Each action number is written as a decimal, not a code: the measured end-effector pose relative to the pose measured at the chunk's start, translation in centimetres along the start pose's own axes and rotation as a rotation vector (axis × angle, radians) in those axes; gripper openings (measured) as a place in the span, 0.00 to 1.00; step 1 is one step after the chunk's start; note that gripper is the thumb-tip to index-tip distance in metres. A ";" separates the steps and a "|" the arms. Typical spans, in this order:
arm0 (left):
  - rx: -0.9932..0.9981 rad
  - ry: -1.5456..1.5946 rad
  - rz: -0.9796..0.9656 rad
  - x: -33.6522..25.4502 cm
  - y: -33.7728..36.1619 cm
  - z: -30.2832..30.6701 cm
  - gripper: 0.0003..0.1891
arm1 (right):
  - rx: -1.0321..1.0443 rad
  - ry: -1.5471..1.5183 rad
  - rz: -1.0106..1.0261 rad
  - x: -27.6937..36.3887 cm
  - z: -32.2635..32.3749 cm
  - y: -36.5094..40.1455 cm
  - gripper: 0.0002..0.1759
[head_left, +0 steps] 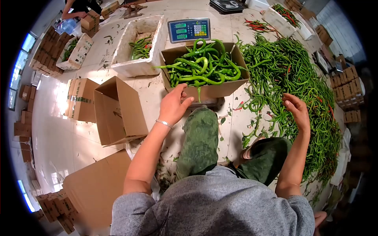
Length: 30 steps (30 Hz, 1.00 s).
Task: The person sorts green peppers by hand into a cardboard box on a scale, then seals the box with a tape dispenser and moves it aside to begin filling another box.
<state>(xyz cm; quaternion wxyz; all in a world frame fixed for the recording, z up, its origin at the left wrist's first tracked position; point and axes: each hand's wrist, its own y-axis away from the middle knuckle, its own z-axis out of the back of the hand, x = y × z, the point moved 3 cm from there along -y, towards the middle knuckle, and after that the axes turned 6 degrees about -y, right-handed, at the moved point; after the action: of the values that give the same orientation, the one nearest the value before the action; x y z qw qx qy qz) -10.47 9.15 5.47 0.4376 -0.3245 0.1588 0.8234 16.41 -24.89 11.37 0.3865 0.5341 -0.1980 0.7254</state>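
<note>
Long green chili peppers fill a cardboard box (220, 91) that stands on a low scale right in front of me. Several green chili peppers (203, 65) stick up past its rim, and one hangs over the front wall. My left hand (176, 104) is at the box's near left corner, thumb and fingers apart, with nothing in it. Off to the right, my right hand (298, 111) hovers over the edge of a large pile of green chilies (271, 74), its fingers loosely bent and apart, nothing visible in them. Behind the box, the scale's display (189, 30) is lit.
A white foam box (120, 59) with a few peppers stands left of the scale. An open cardboard box (134, 114) lies nearer, beside closed cartons (83, 100). At the upper left, a person's hand (81, 14) touches a carton. Foam crates (277, 21) stand far right.
</note>
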 end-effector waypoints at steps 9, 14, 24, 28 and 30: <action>-0.081 0.093 0.036 0.0 -4.6 -5.7 0.27 | -0.062 -0.011 -0.080 -4.4 0.9 2.0 0.20; -0.226 -0.255 -0.078 2.2 -7.7 -1.4 0.21 | -0.125 -0.088 -0.131 -8.1 1.2 2.9 0.20; -0.132 -0.715 -0.116 6.7 -6.6 1.2 0.12 | -0.297 -0.386 -0.293 -11.7 2.3 3.4 0.19; 0.153 -0.762 -0.011 4.8 -6.5 0.7 0.21 | -0.234 -0.203 -0.304 -13.2 2.3 3.2 0.19; 0.303 -0.672 0.079 3.5 -8.0 1.5 0.31 | -0.207 -0.140 -0.297 -13.4 2.1 3.3 0.18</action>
<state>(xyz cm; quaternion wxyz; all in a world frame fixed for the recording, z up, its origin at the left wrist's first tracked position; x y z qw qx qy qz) -5.92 16.68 4.45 0.4765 0.0389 0.1388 0.8673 16.89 -33.10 0.12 0.5273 0.5641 -0.2169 0.5972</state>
